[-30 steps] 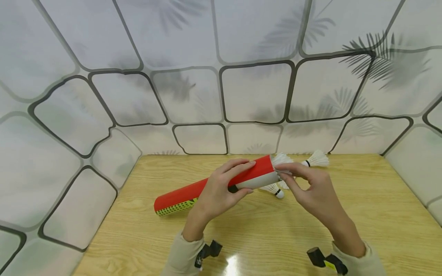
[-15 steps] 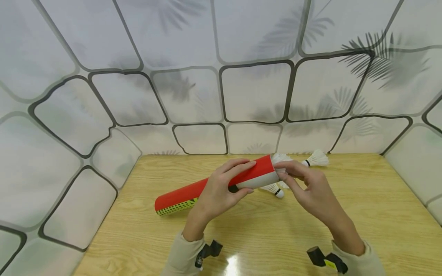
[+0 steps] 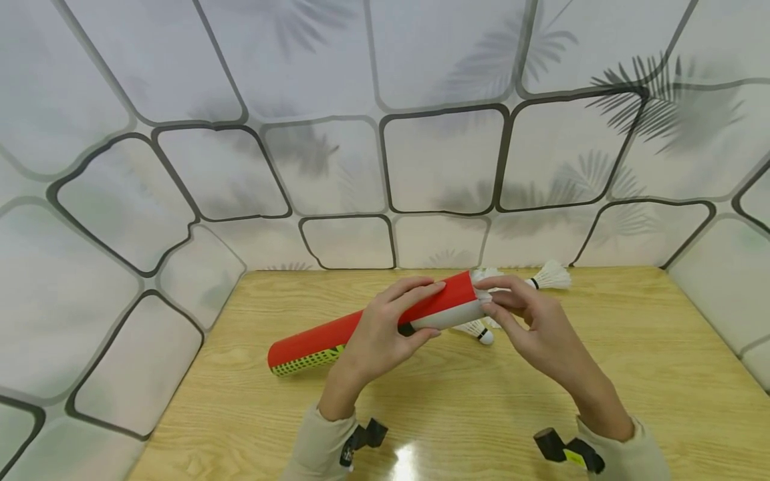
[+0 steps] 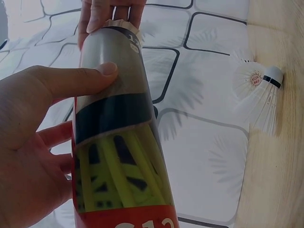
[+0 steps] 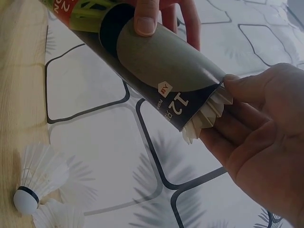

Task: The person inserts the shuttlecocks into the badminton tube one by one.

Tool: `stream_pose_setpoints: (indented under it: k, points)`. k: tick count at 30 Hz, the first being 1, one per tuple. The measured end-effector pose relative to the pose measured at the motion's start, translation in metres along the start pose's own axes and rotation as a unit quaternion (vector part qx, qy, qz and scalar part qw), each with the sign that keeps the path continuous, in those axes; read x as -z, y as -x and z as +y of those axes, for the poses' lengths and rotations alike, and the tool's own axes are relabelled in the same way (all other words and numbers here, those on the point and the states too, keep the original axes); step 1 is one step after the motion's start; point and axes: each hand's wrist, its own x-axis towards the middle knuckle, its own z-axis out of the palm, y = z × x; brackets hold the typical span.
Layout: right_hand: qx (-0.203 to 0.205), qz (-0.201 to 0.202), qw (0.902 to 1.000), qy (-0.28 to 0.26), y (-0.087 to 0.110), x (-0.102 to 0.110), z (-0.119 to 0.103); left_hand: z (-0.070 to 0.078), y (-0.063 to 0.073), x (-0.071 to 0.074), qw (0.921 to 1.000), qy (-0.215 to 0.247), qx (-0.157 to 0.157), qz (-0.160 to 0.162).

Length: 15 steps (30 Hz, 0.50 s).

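A long red and white shuttlecock tube [image 3: 315, 341] with a green-yellow patterned band lies slanted across my left hand [image 3: 379, 337]. That hand grips it near its right end, thumb on the near side and fingers over the top. At the tube's open mouth, my right hand [image 3: 544, 327] pinches the feather skirt of a shuttlecock [image 5: 209, 116], with the thumb close to the rim. Only the feather ends stick out; the cork is hidden inside. Printing with "12" shows near the mouth in the right wrist view.
A loose shuttlecock [image 3: 550, 275] lies behind the right hand. Another shuttlecock [image 3: 478, 332] rests under the tube's mouth, with more white feathers partly hidden beside it. The wooden tabletop [image 3: 469, 414] meets a patterned backdrop [image 3: 445, 160] at the back and sides.
My right hand has shifted slightly left, toward the tube, and its fingers sit closer to the mouth. The left hand and the tube stay nearly still.
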Motion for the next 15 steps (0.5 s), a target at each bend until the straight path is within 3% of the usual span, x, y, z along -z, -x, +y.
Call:
stream_pose_setpoints:
  k: [15]
  points:
    - [0.007, -0.047, 0.9984, -0.033, -0.0007, 0.0035, 0.0024, 0.0028, -0.0008, 0.0014, 1.0, 0.0, -0.003, 0.0]
